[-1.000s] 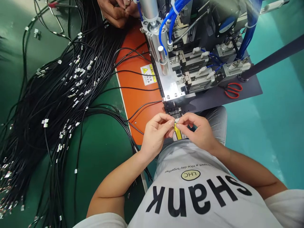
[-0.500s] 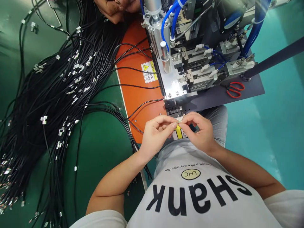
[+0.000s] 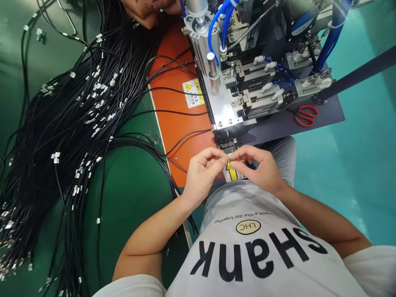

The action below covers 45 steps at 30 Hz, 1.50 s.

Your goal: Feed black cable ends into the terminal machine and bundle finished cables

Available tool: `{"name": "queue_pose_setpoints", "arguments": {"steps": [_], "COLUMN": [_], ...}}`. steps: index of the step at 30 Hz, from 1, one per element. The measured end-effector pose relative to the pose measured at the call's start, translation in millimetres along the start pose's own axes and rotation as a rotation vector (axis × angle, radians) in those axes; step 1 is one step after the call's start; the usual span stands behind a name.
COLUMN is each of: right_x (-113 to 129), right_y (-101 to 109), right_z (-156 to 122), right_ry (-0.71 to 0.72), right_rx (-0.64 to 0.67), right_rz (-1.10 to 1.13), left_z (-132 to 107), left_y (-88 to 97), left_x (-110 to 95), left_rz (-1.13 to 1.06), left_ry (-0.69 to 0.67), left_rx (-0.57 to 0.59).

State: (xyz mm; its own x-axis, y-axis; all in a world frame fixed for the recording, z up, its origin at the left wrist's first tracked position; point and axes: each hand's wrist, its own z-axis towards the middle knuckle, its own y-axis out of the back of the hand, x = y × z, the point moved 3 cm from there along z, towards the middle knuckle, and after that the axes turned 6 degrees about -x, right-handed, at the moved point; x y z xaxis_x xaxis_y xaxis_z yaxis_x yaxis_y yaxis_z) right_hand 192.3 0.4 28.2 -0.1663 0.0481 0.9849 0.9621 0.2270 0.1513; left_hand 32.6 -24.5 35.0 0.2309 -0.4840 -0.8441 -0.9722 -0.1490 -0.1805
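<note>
My left hand point(image 3: 202, 175) is closed in a pinch, thumb against fingertips, just in front of the machine's near end. Facing it, my right hand point(image 3: 260, 168) has its thumb and fingers drawn together, their tips almost meeting those of the left. Between the fingertips shows a small pale, shiny bit, too small to name. Just below the fingers is a white label with a yellow arrow point(image 3: 232, 174). Black cables point(image 3: 177, 165) run across the orange plate point(image 3: 173, 132) and pass out of sight behind my left hand.
A machine with metal cylinders point(image 3: 215, 84) and blue air tubes stands ahead. Red-handled scissors point(image 3: 306, 116) lie on its grey base at right. Heaped black cables with silvery connectors point(image 3: 102, 88) cover the green table point(image 3: 130, 194). Another person's hand point(image 3: 144, 12) is at the top.
My hands have shifted slightly left, and the right thumb and fingertips sit a little farther from the left ones. The other person's hand has barely moved.
</note>
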Motion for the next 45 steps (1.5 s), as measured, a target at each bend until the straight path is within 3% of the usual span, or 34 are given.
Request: {"name": "queue_pose_setpoints", "arguments": {"steps": [5,15,21,29,45], "right_x": [4,0,-4,-9,-11], "right_y": [6,0,12,10,13], "right_z": [3,-2,8,15,15], "right_ry": [0.052,-0.012,-0.133,-0.273,-0.273], "right_rx": [-0.06,-0.049,0.115,0.202,0.255], "right_rz": [-0.023,0.076,0.199,0.36,0.385], "left_z": [0,0,1,0,0], "left_y": [-0.5,-1.5,-1.7,-2.0,-4.5], "left_x": [2,2,3,1,0], "left_rz": [0.031,0.009,0.063,0.073,0.057], "left_ry": [-0.01,0.014,0.001,-0.02,-0.033], "left_rx": [-0.016,-0.008,-0.001,0.03,0.052]}}
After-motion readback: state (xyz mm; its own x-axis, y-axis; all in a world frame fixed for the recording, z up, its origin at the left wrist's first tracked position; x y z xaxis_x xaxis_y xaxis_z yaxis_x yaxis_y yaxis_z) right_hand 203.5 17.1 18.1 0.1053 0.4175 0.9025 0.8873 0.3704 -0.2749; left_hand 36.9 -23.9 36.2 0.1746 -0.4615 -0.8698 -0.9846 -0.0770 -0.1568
